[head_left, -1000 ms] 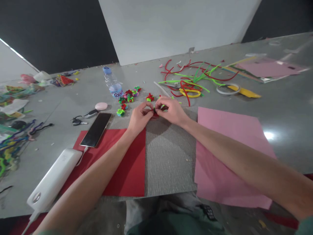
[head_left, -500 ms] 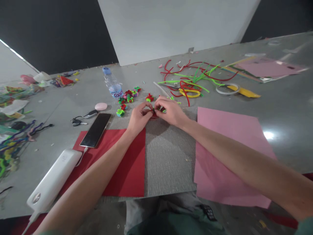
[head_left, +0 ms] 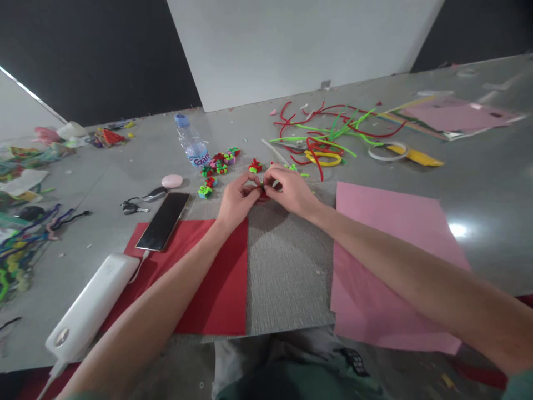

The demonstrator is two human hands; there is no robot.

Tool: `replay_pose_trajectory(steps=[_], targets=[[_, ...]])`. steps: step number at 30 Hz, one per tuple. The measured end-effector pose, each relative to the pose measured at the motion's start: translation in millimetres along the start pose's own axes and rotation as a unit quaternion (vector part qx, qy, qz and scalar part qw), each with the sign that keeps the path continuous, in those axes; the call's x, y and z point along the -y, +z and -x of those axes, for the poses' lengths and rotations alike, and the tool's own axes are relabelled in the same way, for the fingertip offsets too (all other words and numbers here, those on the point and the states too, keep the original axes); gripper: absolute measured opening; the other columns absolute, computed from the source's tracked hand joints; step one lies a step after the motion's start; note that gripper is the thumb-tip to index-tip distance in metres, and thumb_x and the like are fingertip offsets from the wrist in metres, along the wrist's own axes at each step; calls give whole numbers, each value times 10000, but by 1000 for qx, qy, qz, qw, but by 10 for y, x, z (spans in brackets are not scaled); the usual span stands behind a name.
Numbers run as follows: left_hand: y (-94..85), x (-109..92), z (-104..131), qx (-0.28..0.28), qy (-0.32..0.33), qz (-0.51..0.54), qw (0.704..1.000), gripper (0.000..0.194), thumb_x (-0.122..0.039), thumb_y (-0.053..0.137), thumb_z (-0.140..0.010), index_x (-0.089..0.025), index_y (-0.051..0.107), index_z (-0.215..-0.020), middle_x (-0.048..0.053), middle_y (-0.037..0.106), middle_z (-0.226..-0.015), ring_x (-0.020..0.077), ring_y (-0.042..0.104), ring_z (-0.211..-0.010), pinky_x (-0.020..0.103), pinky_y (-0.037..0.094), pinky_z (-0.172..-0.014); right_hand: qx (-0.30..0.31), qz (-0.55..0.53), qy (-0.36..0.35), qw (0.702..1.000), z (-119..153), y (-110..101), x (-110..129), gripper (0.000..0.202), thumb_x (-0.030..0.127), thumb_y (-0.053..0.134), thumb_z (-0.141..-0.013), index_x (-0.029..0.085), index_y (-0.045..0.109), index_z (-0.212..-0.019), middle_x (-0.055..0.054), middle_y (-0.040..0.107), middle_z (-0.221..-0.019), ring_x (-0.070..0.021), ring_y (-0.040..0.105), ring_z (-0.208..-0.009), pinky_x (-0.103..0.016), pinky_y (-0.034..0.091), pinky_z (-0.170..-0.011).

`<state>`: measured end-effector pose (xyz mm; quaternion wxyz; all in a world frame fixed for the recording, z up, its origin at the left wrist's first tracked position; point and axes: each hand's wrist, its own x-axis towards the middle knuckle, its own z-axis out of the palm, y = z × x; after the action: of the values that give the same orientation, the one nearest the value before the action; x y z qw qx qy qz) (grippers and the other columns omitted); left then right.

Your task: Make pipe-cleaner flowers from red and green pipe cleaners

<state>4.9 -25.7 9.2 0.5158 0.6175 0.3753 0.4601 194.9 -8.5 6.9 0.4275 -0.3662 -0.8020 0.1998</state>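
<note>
Head cam: small red-and-green fuzzy craft piece (head_left: 262, 198) is pinched btwn fingertips of L hand (head_left: 236, 200) & R hand (head_left: 291, 190), over grey textured table (head_left: 287, 272); prob. gripped both sides for steadiness, being tiny.

right hand (head_left: 292, 190) shifted slightly, fingers (head_left: 275, 173) slightly repositioned

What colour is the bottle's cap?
The cap is blue; the head view shows it best.
</note>
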Motion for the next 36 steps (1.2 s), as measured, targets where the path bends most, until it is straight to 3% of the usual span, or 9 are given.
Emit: replay_pose_trajectory(steps=[36], targets=[[-9, 18, -4, -7, 1, -26, 1000, 117, -160, 645, -866, -226, 598, -949, -46, 719, -693, 135, 768, -671, 265, 693, -719, 4, 12, 24, 1000, -5, 3, -18, 106, 124, 630, -858, 223, 594, -850, -34, 661, -921, -187, 620, -830, -351, 484, -791]])
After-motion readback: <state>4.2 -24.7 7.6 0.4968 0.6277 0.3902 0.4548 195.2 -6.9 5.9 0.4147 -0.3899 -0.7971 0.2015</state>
